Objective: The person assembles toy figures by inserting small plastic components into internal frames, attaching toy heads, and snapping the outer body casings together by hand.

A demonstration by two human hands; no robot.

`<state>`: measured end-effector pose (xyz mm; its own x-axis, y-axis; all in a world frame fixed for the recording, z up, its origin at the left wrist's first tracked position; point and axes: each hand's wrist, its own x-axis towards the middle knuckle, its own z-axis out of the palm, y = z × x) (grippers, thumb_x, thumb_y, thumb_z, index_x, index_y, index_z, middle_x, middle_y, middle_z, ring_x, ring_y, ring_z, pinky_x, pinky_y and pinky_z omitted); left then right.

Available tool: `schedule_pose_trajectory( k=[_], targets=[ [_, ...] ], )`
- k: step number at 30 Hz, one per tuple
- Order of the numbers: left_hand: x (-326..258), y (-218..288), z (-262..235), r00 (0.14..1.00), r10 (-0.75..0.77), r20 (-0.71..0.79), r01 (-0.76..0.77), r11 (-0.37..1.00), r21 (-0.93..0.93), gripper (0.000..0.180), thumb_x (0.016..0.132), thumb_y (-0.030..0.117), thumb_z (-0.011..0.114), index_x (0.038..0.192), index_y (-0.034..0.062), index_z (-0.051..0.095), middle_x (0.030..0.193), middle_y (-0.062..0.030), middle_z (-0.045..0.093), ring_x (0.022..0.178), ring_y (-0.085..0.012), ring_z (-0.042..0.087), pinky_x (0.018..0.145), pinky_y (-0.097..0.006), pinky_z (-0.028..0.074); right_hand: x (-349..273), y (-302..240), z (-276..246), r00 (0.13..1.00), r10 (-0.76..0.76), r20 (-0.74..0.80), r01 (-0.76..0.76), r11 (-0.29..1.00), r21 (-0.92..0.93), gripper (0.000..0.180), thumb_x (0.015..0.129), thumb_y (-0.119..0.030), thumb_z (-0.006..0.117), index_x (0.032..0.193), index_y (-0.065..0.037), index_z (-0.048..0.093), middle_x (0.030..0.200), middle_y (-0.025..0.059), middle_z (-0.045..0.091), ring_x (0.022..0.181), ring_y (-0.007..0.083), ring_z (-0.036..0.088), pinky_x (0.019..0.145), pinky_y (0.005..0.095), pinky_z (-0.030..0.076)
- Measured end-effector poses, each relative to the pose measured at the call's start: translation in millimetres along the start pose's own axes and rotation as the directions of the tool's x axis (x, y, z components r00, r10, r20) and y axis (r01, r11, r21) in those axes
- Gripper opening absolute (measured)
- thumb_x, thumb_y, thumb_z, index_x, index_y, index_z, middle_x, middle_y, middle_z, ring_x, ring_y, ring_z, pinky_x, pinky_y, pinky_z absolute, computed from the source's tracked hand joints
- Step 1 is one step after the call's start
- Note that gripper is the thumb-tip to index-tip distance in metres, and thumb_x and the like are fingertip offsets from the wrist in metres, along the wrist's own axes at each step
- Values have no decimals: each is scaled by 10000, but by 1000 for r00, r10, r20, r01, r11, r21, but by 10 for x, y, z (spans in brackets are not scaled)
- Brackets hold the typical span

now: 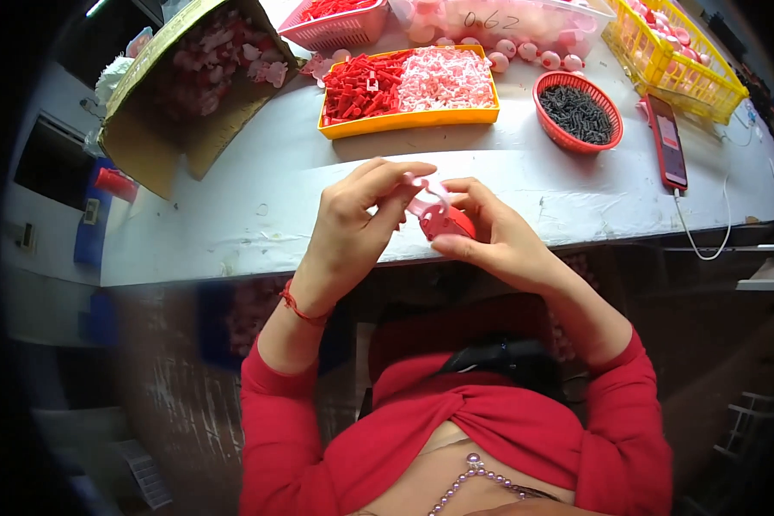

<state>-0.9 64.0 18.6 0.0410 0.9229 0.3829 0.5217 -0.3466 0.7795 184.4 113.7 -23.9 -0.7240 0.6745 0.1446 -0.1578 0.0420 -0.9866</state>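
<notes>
Above the near edge of the table, my two hands are close together. My left hand [353, 215] pinches a pale pink curved plastic piece [435, 191] between thumb and fingers. In my right hand [509, 236] is a red rounded plastic part [450, 224], gripped between thumb and fingers. The pink piece meets the upper side of the red part; whether they are joined I cannot tell. Just beyond my hands sits a yellow-orange tray [413, 123], with small red plastic pieces [361, 90] on its left and small pink ones [445, 79] on its right.
A red round basket [609, 105] holds small black pieces. Right of it lies a phone [667, 142] with a white cable. A yellow crate [714, 82], a clear bin [533, 21] of pink balls and a pink basket [340, 33] stand behind. At left, a cardboard box [146, 129] lies tipped open.
</notes>
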Motion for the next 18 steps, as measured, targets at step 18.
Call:
schedule_pose_trajectory(
  k=[18],
  targets=[
    [1146,-706,-78,980,-153,-125,195,662,724,315,754,294,718,801,-15,690,731,-152,672,665,-213,654,649,-312,502,200,290,-256,973,56,-223,68,856,512,443,988,-314,335,1275,19,394,1083,168,597,961,192,583,886,333,455]
  ],
)
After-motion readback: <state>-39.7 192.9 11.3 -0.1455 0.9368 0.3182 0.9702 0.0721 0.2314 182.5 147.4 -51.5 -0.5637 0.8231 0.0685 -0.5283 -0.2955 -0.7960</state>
